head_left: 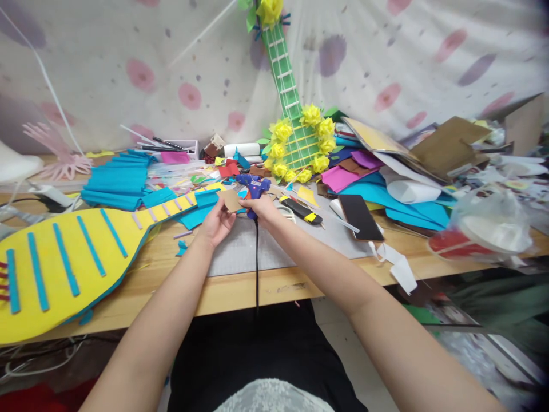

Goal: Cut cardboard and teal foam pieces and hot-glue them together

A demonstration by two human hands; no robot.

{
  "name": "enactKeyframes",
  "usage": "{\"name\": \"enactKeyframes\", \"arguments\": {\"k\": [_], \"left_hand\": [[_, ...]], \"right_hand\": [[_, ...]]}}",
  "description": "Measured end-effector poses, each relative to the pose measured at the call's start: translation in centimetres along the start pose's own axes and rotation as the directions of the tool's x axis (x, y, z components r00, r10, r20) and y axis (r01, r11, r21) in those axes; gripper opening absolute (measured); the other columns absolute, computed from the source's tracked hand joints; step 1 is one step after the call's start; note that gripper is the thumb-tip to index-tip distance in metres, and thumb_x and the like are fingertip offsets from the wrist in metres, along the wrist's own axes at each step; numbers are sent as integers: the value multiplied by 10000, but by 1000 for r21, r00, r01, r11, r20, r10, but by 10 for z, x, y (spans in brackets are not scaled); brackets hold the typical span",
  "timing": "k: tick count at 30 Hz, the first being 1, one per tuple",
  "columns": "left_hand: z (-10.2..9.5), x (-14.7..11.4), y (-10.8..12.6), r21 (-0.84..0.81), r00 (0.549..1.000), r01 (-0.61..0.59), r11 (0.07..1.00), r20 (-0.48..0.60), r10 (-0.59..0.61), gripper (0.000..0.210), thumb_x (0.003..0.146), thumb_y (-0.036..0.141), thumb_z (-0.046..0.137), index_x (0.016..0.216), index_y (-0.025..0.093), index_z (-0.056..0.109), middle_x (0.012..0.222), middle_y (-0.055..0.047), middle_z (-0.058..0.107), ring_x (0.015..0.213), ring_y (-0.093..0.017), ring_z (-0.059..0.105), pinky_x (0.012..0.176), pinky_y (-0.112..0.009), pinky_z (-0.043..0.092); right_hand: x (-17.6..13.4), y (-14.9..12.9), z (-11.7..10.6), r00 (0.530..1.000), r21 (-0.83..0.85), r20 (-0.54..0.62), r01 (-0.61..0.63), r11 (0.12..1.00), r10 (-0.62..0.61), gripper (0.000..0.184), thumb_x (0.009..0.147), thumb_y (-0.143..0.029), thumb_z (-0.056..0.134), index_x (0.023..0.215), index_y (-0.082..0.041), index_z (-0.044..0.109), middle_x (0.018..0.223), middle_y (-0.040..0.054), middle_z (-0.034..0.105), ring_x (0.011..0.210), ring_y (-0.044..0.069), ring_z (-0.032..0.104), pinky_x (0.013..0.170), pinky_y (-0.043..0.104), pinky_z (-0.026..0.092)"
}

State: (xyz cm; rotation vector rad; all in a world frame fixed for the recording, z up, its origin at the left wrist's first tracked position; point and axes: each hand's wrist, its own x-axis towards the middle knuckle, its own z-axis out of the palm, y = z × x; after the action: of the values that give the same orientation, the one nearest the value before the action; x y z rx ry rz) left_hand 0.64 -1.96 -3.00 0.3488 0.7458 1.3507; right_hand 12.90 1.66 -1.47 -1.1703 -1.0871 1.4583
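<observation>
Between the fingers of my left hand (218,223) is a small tan piece of cardboard (230,200). My right hand (261,207) is wrapped round a blue hot glue gun (254,186), whose black cord (257,257) hangs down over the table's front edge. The two hands are close together above a grey cutting mat (240,252). Left of them lies a yellow paper pipa-shaped instrument (90,229) with blue strips across its body, its neck reaching toward my left hand. Blue crepe paper (193,216) lies just behind my left wrist.
A green paper guitar with yellow flowers (295,137) leans against the back curtain. A utility knife (301,210) and a phone (360,217) lie right of my hands. Paper sheets (398,200) and a bagged red-and-white tub (480,229) crowd the right side.
</observation>
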Motion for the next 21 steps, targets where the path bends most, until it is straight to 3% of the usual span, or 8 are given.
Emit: {"name": "enactKeyframes", "arguments": {"k": [6,10,13,16,21], "left_hand": [[-4,2,-1,37,999,38,999,22,-39,386,870,467,461,1058,159,595,793,-37,651,561,-69,571,433,-139,447],[-7,5,0,11,999,30,999,-11,-30,465,853,543,423,1040,151,590,844,-60,645,736,-115,615,640,-204,520],[-7,6,0,9,999,35,999,2,-35,490,840,560,428,1037,143,592,840,-71,642,786,-137,618,730,-243,527],[-7,5,0,23,998,56,998,-1,-56,471,845,550,423,998,144,606,823,-69,643,763,-135,615,713,-239,530],[-5,4,-1,21,997,75,997,-13,-75,445,838,544,445,973,158,621,798,-55,647,737,-128,609,680,-231,531]], "right_hand": [[1,-11,-17,1000,-54,29,-9,999,11,257,689,-246,703,823,-189,491,674,-39,589,534,73,571,397,162,345],[-3,-29,-49,971,-142,230,98,985,-64,311,692,-388,706,843,-186,524,706,-18,607,535,64,566,388,156,341],[-12,-38,-67,931,-222,364,121,967,-33,342,674,-445,712,780,-174,531,656,-17,592,479,55,513,388,170,360],[-21,-40,-71,902,-334,432,155,930,5,350,697,-484,679,694,-155,557,575,-17,553,434,48,463,379,175,347],[-22,-37,-61,907,-440,420,191,877,14,376,711,-497,660,603,-160,534,481,-32,489,397,48,415,375,181,325]]}}
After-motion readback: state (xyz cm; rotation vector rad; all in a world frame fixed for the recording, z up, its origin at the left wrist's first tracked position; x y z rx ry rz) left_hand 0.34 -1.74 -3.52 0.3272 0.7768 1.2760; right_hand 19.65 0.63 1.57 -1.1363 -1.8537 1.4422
